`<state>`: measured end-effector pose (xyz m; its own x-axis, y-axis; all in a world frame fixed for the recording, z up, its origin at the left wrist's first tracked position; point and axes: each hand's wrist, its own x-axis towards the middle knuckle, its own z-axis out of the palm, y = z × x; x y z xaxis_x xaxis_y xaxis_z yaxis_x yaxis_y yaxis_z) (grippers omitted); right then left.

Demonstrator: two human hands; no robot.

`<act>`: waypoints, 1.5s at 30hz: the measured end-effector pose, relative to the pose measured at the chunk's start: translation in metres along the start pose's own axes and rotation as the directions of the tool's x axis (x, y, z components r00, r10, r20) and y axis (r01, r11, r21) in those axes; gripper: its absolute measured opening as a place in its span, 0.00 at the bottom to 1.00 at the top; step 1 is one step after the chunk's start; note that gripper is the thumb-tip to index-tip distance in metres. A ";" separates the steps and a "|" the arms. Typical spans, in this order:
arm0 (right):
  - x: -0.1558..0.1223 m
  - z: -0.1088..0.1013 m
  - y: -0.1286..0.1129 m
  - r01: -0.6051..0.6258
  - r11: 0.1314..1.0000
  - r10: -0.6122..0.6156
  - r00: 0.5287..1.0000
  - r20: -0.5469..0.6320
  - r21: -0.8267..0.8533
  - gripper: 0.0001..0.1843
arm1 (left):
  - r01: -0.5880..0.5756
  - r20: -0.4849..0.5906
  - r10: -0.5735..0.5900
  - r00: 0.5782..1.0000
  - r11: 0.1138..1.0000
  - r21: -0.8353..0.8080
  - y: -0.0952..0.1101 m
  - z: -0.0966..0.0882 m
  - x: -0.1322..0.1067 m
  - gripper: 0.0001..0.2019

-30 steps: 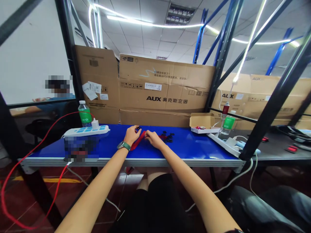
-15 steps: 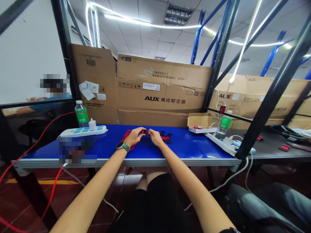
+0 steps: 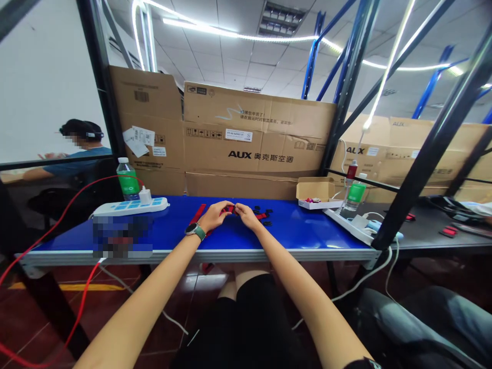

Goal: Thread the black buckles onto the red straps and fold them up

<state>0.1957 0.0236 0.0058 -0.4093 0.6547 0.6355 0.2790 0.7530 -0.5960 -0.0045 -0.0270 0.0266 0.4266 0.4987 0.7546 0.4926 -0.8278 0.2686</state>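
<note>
Red webbing strap (image 3: pixel 200 212) lies mostly flat on the blue bench top (image 3: pixel 307 228), 1 length running diagonally out past the left hand (image 3: pixel 213 215), w/ a bit showing by the wrist. Small black plastic buckle (image 3: pixel 231 209) sits on the strap, held up off the bench btwn the fingertips of the left hand and the right hand (image 3: pixel 246 217), which nearly touch. Short red strap piece (image 3: pixel 262 217) lies just right of the right hand, can't tell if same strap. Approx 10+ loose black plastic buckle parts (image 3: pixel 261 210) lie scattered flat beside it, too small for exact shape.
</note>
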 end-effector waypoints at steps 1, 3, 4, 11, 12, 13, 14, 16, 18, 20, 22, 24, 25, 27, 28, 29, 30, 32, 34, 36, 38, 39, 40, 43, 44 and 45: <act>0.000 0.000 0.000 -0.009 1.000 0.009 1.000 0.013 -0.013 0.13 | -0.010 0.011 0.010 1.000 1.000 0.003 0.000 0.000 0.000 0.15; -0.001 0.000 -0.002 -0.019 1.000 0.019 1.000 0.010 -0.021 0.12 | -0.003 0.007 0.003 1.000 1.000 0.012 -0.001 0.001 0.000 0.15; -0.002 0.000 -0.004 -0.015 1.000 0.014 1.000 -0.012 -0.014 0.11 | 0.008 -0.003 -0.008 1.000 1.000 0.017 -0.003 0.001 0.000 0.14; -0.007 0.005 -0.016 0.027 0.957 -0.041 0.998 -0.042 -0.289 0.10 | 0.115 -0.008 -0.116 0.993 0.993 -0.028 -0.019 0.005 -0.003 0.11; -0.007 0.006 -0.017 0.016 0.939 -0.030 0.999 -0.035 -0.345 0.09 | 0.149 0.001 -0.150 0.989 0.986 -0.067 -0.021 0.006 -0.004 0.11; -0.008 0.007 -0.018 0.009 0.924 -0.025 0.999 -0.036 -0.383 0.09 | 0.185 0.008 -0.186 0.983 0.976 -0.113 -0.024 0.008 -0.005 0.11; -0.007 0.007 -0.018 0.010 0.916 -0.032 0.998 -0.047 -0.402 0.09 | 0.220 0.010 -0.222 0.975 0.962 -0.159 -0.026 0.009 -0.005 0.12; -0.007 0.006 -0.020 0.032 0.922 -0.076 0.992 -0.099 -0.385 0.08 | 0.275 0.000 -0.282 0.959 0.934 -0.226 -0.030 0.012 -0.006 0.15; -0.005 0.004 -0.023 0.079 0.941 -0.133 0.981 -0.144 -0.329 0.07 | 0.304 -0.007 -0.315 0.949 0.921 -0.243 -0.033 0.013 -0.007 0.17; -0.005 0.002 -0.027 0.123 0.953 -0.166 0.977 -0.136 -0.277 0.08 | 0.308 0.000 -0.317 0.948 0.920 -0.241 -0.034 0.013 -0.007 0.18; -0.005 0.002 -0.030 0.144 0.957 -0.173 0.980 -0.099 -0.251 0.08 | 0.295 0.002 -0.303 0.953 0.925 -0.242 -0.034 0.014 -0.007 0.17; -0.005 0.003 -0.032 0.159 0.958 -0.181 0.981 -0.072 -0.240 0.07 | 0.284 -0.009 -0.294 0.956 0.931 -0.231 -0.034 0.014 -0.006 0.15; -0.006 0.003 -0.034 0.171 0.957 -0.191 0.980 -0.063 -0.233 0.07 | 0.282 -0.013 -0.292 0.956 0.934 -0.221 -0.034 0.014 -0.006 0.15; -0.007 0.005 -0.035 0.196 0.958 -0.210 0.977 -0.044 -0.211 0.06 | 0.282 -0.012 -0.291 0.957 0.936 -0.208 -0.035 0.014 -0.007 0.15; -0.007 0.005 -0.036 0.201 0.959 -0.212 0.976 -0.039 -0.198 0.06 | 0.282 -0.006 -0.289 0.957 0.936 -0.210 -0.036 0.015 -0.007 0.15; -0.007 0.006 -0.036 0.198 0.962 -0.208 0.977 -0.039 -0.187 0.07 | 0.281 0.001 -0.287 0.958 0.935 -0.218 -0.037 0.015 -0.007 0.15; -0.007 0.006 -0.036 0.190 0.965 -0.200 0.979 -0.041 -0.180 0.07 | 0.281 0.006 -0.287 0.958 0.932 -0.228 -0.038 0.016 -0.007 0.16; -0.006 0.006 -0.035 0.172 0.970 -0.179 0.983 -0.030 -0.171 0.07 | 0.286 0.008 -0.293 0.956 0.926 -0.246 -0.040 0.017 -0.007 0.17; -0.005 0.006 -0.033 0.163 0.972 -0.165 0.986 0.005 -0.169 0.07 | 0.295 0.002 -0.304 0.953 0.920 -0.258 -0.041 0.018 -0.007 0.17; -0.003 0.006 -0.031 0.159 0.973 -0.156 0.987 0.031 -0.169 0.07 | 0.299 -0.016 -0.314 0.949 0.918 -0.261 -0.040 0.017 -0.007 0.15; -0.002 0.006 -0.028 0.140 0.976 -0.140 0.990 0.014 -0.169 0.04 | 0.305 -0.036 -0.324 0.945 0.918 -0.255 -0.037 0.015 -0.006 0.13; -0.002 0.006 -0.027 0.123 0.979 -0.125 0.992 -0.002 -0.164 0.03 | 0.309 -0.047 -0.330 0.943 0.919 -0.245 -0.036 0.014 -0.006 0.12; -0.002 0.006 -0.026 0.106 0.982 -0.110 0.994 -0.014 -0.156 0.03 | 0.315 -0.056 -0.336 0.940 0.921 -0.231 -0.034 0.013 -0.006 0.12; -0.003 0.006 -0.021 0.061 0.990 -0.066 0.997 -0.029 -0.130 0.06 | 0.327 -0.086 -0.348 0.934 0.924 -0.197 -0.029 0.010 -0.004 0.11; -0.004 0.007 -0.020 0.046 0.991 -0.051 0.998 -0.038 -0.123 0.08 | 0.328 -0.098 -0.350 0.932 0.925 -0.192 -0.027 0.009 -0.004 0.11; -0.004 0.008 -0.018 0.028 0.993 -0.034 0.998 -0.050 -0.118 0.11 | 0.327 -0.105 -0.350 0.931 0.926 -0.190 -0.026 0.009 -0.004 0.11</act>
<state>0.1852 0.0072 0.0097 -0.3749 0.6311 0.6791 0.3678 0.7736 -0.5160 -0.0121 -0.0054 0.0116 0.1450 0.7272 0.6709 0.4517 -0.6519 0.6090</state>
